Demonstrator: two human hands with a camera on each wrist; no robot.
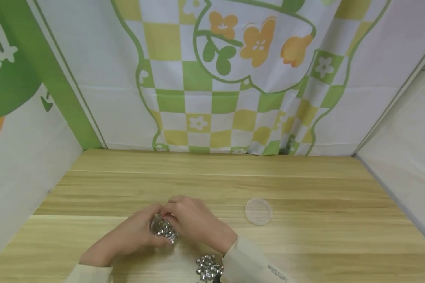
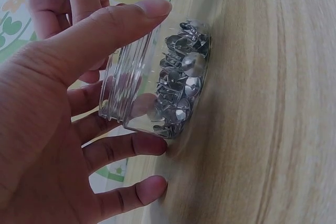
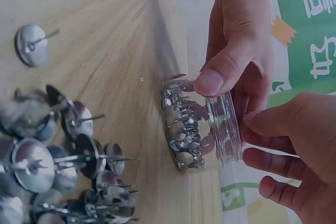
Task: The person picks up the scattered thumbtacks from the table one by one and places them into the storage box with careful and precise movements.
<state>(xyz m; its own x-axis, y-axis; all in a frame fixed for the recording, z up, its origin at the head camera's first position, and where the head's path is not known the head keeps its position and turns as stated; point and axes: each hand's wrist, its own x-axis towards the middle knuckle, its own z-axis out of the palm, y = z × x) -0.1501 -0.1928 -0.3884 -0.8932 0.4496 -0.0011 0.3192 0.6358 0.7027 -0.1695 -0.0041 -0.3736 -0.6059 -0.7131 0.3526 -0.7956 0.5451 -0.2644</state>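
Observation:
A small clear jar with a threaded neck holds a layer of silver thumbtacks at its bottom. My left hand grips the jar around its side, thumb across one side and fingers along the other. Right at the jar's mouth are the fingers of my right hand, loosely bent, with a gap between thumb and fingertips and nothing visible between them. A pile of loose thumbtacks lies on the table beside my right sleeve. One single thumbtack sits apart from that pile.
A round clear lid lies flat on the wooden table, right of my hands. Behind the table hangs a patterned curtain, and pale fabric walls stand at both sides.

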